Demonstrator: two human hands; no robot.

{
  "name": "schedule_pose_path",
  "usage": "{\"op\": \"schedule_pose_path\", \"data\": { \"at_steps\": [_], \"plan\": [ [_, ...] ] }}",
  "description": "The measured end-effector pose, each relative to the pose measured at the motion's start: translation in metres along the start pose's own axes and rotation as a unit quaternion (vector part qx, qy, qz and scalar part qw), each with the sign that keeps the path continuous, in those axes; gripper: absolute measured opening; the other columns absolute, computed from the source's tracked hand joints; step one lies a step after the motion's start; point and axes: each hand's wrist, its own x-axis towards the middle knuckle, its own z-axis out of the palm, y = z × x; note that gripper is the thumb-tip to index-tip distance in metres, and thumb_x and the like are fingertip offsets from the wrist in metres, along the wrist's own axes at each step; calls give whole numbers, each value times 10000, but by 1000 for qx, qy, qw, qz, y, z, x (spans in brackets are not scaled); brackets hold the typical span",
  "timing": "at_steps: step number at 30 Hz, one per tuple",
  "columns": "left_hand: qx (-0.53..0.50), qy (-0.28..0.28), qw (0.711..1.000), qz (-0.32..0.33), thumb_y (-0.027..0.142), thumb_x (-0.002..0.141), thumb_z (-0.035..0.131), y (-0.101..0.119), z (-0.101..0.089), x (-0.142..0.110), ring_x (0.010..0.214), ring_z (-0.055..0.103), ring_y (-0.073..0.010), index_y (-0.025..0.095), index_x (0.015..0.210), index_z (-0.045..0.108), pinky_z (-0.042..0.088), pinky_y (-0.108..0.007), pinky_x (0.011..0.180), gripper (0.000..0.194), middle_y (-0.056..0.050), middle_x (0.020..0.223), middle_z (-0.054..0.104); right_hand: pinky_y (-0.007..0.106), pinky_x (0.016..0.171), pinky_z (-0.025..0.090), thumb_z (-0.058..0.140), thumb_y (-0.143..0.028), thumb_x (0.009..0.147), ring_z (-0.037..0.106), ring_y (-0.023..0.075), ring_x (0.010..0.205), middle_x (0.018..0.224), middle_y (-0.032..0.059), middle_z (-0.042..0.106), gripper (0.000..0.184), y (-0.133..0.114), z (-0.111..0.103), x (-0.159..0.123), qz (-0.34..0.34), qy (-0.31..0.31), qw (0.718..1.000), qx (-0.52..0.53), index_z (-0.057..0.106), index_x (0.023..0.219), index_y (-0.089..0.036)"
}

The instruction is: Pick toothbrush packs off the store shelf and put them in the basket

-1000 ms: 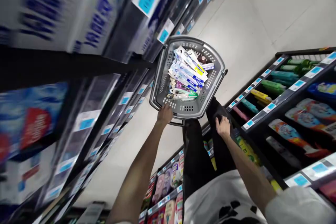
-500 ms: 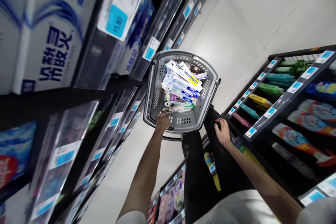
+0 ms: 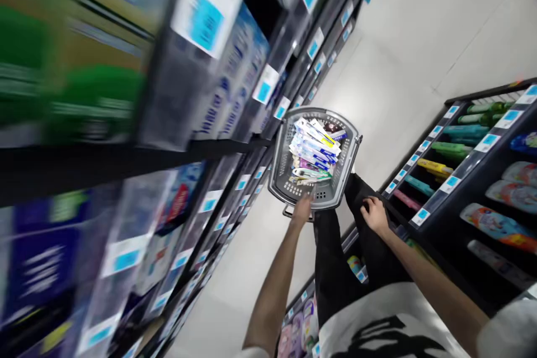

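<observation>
A grey plastic shopping basket sits on the pale aisle floor ahead of me, holding several long toothbrush packs. My left hand reaches down to the basket's near rim, fingers curled at its edge by the folded handle. My right hand rests on my black trouser leg, fingers loosely bent, holding nothing that I can see.
Shelves with blue price tags and boxed goods run along the left, blurred by motion. On the right, a low black shelf unit carries coloured tubes and pouches. The pale floor stretches ahead between them.
The view has swung right and tilted, so the left shelving fills more of the picture. My left hand stays at the basket's near rim; my right hand stays on my leg.
</observation>
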Motion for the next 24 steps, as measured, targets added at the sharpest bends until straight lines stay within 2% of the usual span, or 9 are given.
{"op": "schedule_pose_path", "data": {
  "at_steps": [3,7,10,13,15,17,21,23,24],
  "plan": [
    [-44,91,995,4,4,919,419,51,-39,-66,1120,645,-235,115,1248,626,494,-361,1041,404,-173,1208,641,469,1012,456,564,-190,864,521,371,1215,1374,201,567,409,-43,-36,-19,-37,-23,999,-5,656,1258,-130],
    [-107,211,971,25,26,944,387,106,-113,-160,1138,638,-240,143,1256,584,501,-392,1038,386,-161,1205,618,451,1025,467,652,-138,767,518,355,1260,1452,190,534,671,-113,-92,-53,-133,-23,991,15,530,1426,-136],
    [-154,281,945,69,68,974,374,134,-167,-231,1160,625,-240,175,1240,575,496,-403,1040,350,-144,1218,617,450,1103,438,733,-191,727,497,333,1330,1502,172,504,836,-159,-132,-79,-209,-20,977,29,431,1505,-153],
    [-198,326,917,117,123,1003,368,149,-206,-297,1155,624,-242,206,1267,562,497,-411,1028,338,-128,1230,620,442,1172,388,724,-265,772,465,305,1396,1516,169,496,834,-195,-169,-105,-276,-2,960,38,392,1529,-156],
    [-218,352,903,117,163,1026,348,149,-219,-335,1156,625,-239,216,1294,554,497,-409,1028,342,-123,1227,625,464,1176,386,688,-313,814,492,306,1377,1495,163,522,732,-214,-189,-124,-318,14,945,69,455,1496,-181],
    [-237,382,887,101,194,1039,329,142,-223,-368,1175,624,-237,218,1308,559,498,-409,1039,355,-126,1244,633,493,1115,444,671,-398,833,579,322,1269,1398,142,612,587,-228,-203,-143,-355,0,927,117,588,1387,-224],
    [-275,426,858,79,215,1006,383,123,-216,-412,1283,587,-260,238,1302,618,482,-429,1092,379,-122,1329,648,485,875,572,711,-622,751,692,346,940,974,109,771,487,-250,-215,-171,-383,-152,898,151,782,1025,-225],
    [-310,463,828,55,259,984,443,115,-214,-424,1292,583,-279,252,1301,641,469,-446,1108,374,-115,1334,665,476,795,588,717,-653,721,705,346,847,846,86,772,464,-262,-214,-181,-388,-210,886,144,802,905,-235],
    [-337,484,807,41,294,974,482,111,-215,-429,1240,613,-281,257,1309,640,477,-448,1093,372,-113,1299,686,475,761,592,738,-640,694,711,354,828,803,73,766,432,-270,-212,-188,-393,-219,882,141,804,866,-249]
  ]
}}
